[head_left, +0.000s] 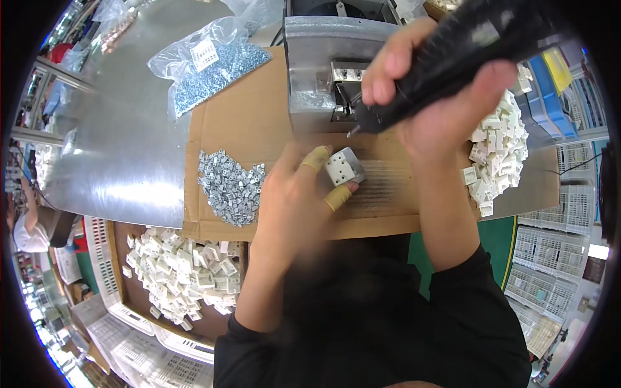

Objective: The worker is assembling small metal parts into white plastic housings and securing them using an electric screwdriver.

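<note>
My right hand [443,119] is wrapped round a black electric screwdriver [446,55], held raised over the work area with its bit pointing down and left. Between the fingers of my left hand [284,194] is a small white plastic block [337,168] with several dark holes in its top. A grey metal piece shows along the block's right side; whether it is a separate part I cannot tell. Yellow finger wraps [317,158] cover the thumb and a finger of that hand. Both rest above a cardboard sheet [259,136]. Beyond the screwdriver tip stands a grey metal machine [310,64].
Small metal parts [229,187] lie heaped left of my left hand. A clear bag of screws [213,68] lies behind them. White plastic blocks are piled at the right [498,149] and in a crate [187,271] at lower left. Blue bins [550,90] stand at far right.
</note>
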